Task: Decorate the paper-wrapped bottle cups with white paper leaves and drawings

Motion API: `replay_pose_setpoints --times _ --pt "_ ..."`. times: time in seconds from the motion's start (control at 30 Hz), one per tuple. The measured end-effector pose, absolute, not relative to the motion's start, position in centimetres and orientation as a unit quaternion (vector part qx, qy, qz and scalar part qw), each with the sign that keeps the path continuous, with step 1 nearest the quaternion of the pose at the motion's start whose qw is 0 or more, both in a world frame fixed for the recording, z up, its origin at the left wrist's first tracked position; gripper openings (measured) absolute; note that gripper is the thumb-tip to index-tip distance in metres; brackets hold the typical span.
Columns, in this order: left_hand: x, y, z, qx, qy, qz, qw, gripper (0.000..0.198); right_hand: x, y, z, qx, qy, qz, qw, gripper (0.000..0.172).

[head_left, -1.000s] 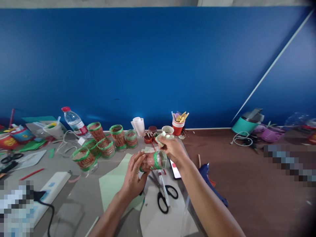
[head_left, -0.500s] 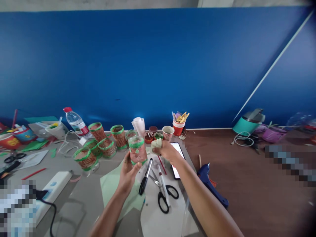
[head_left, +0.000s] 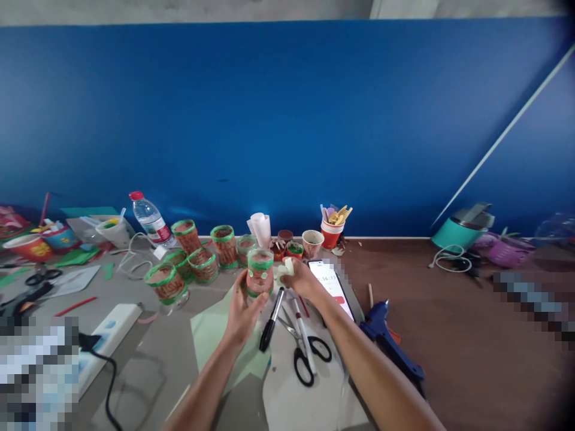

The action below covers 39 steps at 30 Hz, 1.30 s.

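Note:
My left hand [head_left: 242, 308] is wrapped round a small clear cup [head_left: 260, 272] with green bands and a reddish-brown woven middle, held upright just above the table. Close beside it on the right, my right hand [head_left: 302, 281] pinches a pale green folded scrap of paper [head_left: 284, 272]. Below the hands lie a black marker [head_left: 271, 317], a white pen [head_left: 303, 332] and black-handled scissors [head_left: 305, 353] on a white sheet. A light green paper sheet [head_left: 215, 341] lies under my left wrist.
Several similar green-banded cups [head_left: 197, 260] stand to the left, with a water bottle [head_left: 150, 220] behind. A phone [head_left: 332, 284] and a blue glue gun [head_left: 389, 341] lie to the right. A red cup of tools [head_left: 331, 230] stands at the blue wall. A power strip [head_left: 110, 335] lies at left.
The cup went from lying sideways between my hands to upright in my left hand. My right hand came down closer to it with the paper scrap. The camera shifted slightly left.

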State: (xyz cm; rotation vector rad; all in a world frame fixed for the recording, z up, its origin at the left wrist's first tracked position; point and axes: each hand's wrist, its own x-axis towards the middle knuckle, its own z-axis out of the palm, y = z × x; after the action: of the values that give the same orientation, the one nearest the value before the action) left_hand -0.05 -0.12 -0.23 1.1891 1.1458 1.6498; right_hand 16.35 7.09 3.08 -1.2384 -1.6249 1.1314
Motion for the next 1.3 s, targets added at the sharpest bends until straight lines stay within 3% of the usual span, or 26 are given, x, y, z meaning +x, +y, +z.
replay_pose_setpoints --times 0.1,0.27,0.43,0.93,1.13,1.2,1.3 --pt "0.2 -0.5 -0.1 0.516 0.485 0.624 0.329 0.069 16.7 7.1 3.7 -0.492 -0.631 0.435 0.414 0.023" --pt "0.8 -1.2 0.1 0.588 0.519 0.584 0.208 0.072 17.5 7.2 4.8 -0.51 -0.591 0.403 0.478 0.04" --pt "1.1 -1.2 -0.4 0.639 0.528 0.538 0.155 0.065 17.6 6.6 6.0 -0.478 -0.593 0.394 0.515 0.036" --pt "1.5 -1.1 -1.4 0.596 0.548 0.532 0.248 0.068 17.1 4.5 8.5 -0.494 -0.612 0.362 0.501 0.033" --pt "1.4 -1.2 -0.6 0.619 0.521 0.55 0.207 0.061 16.8 3.7 9.1 -0.46 -0.619 0.393 0.5 0.031" --pt "1.3 -1.4 -0.2 0.602 0.514 0.56 0.245 0.06 16.8 3.6 9.0 -0.455 -0.621 0.395 0.502 0.028" --pt "1.3 -1.6 0.4 0.542 0.455 0.588 0.391 0.061 16.9 3.7 8.9 -0.45 -0.611 0.403 0.511 0.029"
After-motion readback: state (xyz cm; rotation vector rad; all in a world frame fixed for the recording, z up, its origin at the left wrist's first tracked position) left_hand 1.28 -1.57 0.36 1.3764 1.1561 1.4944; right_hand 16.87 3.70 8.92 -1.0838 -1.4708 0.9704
